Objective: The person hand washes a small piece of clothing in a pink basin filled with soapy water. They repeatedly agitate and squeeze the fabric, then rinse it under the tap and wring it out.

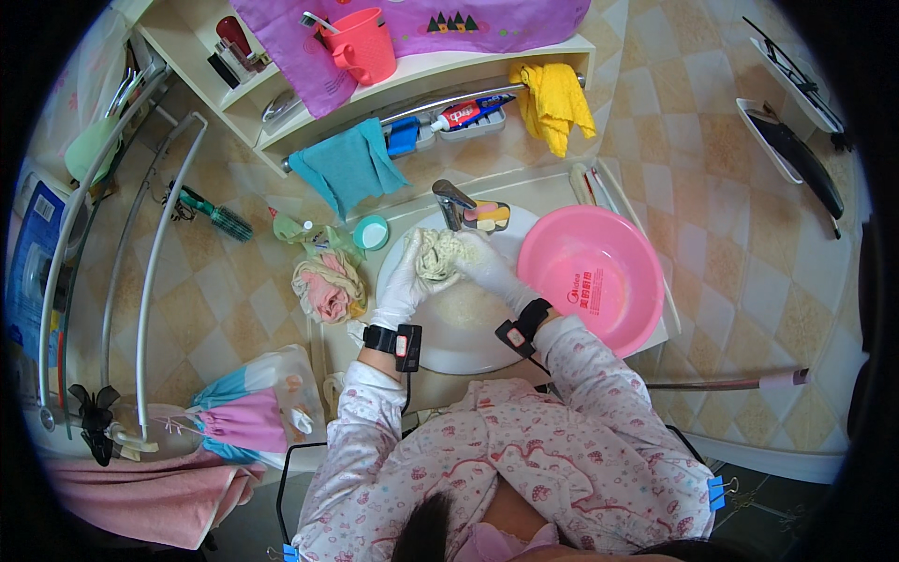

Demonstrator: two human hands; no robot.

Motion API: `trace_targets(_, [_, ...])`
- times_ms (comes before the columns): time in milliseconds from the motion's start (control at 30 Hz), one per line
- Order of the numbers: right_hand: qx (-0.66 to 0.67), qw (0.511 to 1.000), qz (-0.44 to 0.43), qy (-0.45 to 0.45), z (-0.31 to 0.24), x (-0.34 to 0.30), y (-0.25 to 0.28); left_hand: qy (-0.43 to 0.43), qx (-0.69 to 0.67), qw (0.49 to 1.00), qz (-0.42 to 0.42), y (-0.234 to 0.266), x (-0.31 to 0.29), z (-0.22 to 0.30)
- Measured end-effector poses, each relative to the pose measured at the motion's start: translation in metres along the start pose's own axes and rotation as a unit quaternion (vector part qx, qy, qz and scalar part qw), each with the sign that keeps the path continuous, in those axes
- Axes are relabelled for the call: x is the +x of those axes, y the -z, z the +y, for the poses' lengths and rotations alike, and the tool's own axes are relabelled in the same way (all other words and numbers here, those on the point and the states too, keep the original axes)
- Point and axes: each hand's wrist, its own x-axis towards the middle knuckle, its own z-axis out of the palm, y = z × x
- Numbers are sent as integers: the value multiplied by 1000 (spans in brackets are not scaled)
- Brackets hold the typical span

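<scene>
A bunched-up, pale green-white cloth [437,253] is gripped between my two gloved hands above the white washbasin [440,351]. My left hand [405,283] closes on it from the left, fingers pressed along its side. From the right, my right hand [491,270] is closed round its other side, its fingertips partly hidden by the folds. White gloves cover both hands, and each wrist has a black strap with a small device. Just beyond the cloth stands the metal faucet [453,201], a yellow-and-pink piece [491,216] beside it. Cloudy water or suds seem to lie in the basin.
A pink plastic basin [646,281] stands right of the washbasin. On the left are a bundled pink-and-cream cloth [330,288] and a small round turquoise tub [371,232]. Teal [346,169] and yellow cloths [554,103] hang from the shelf rail, below a red mug [367,47].
</scene>
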Motion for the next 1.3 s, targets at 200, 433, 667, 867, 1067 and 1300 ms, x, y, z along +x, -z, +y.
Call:
trace_targets(200, [-33,998,27,-47,-7,-1,-18,-207,189,957,69,21,18,-30])
trace_targets(433, [255,900,85,-344,-12,21,-30,-330,425,838,93,34,29,-44])
trace_targets(667, [460,780,57,-420,-21,22,-28,-372,491,783,83,11,16,-43])
trace_targets(867, [444,828,13,-343,-36,13,-9,-341,524,778,54,-3,4,-31])
trace_targets(1067, [147,963,-27,-223,-37,13,-4,-293,374,880,4,-1,-6,-25])
trace_targets(1300, [72,997,-22,-31,-37,2,-9,-44,-3,995,-91,12,-9,-24])
